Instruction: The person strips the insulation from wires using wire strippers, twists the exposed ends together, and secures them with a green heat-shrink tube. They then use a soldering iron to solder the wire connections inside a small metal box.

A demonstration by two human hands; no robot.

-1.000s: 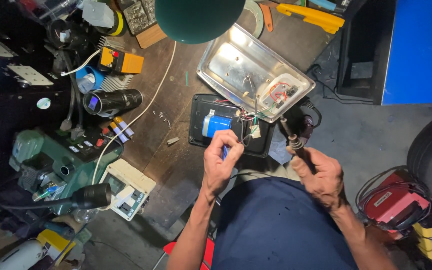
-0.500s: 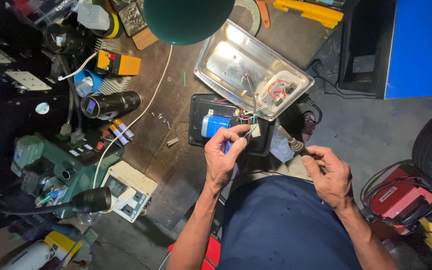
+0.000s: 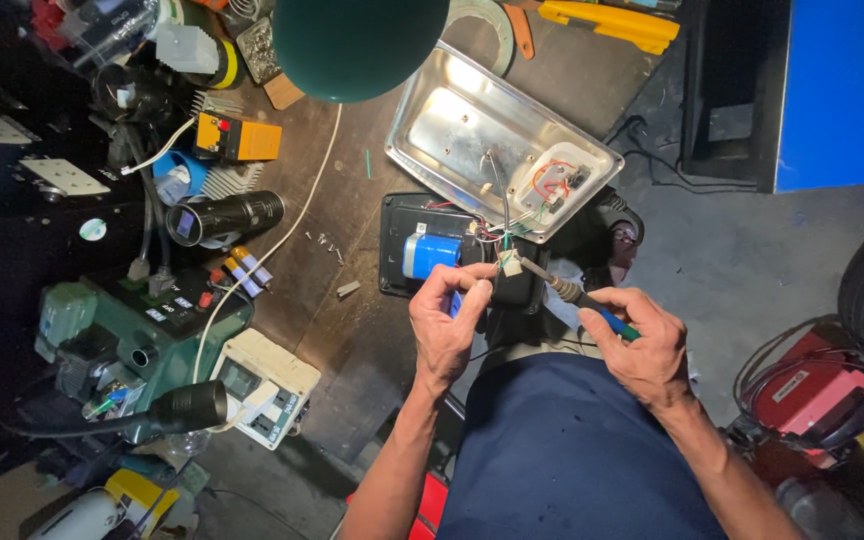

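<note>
Soldering iron point(image 3: 577, 297), pinched pen-like in the right hand point(image 3: 642, 345), now has its tip at the small white connector point(image 3: 510, 264) beside the blue capacitor point(image 3: 430, 252) in the black housing point(image 3: 397, 240). Half a second ago it was drawn back (well clear of the wires). The left hand point(image 3: 447, 320) has shifted slightly, fingers pressed together on something thin, beneath the steel cover point(image 3: 452, 120).

Dark navy garment across the torso, plain and unmarked, bare forearms, left hand point(image 3: 447, 325) and right hand point(image 3: 637, 345) ungloved, no rings or watch visible
</note>
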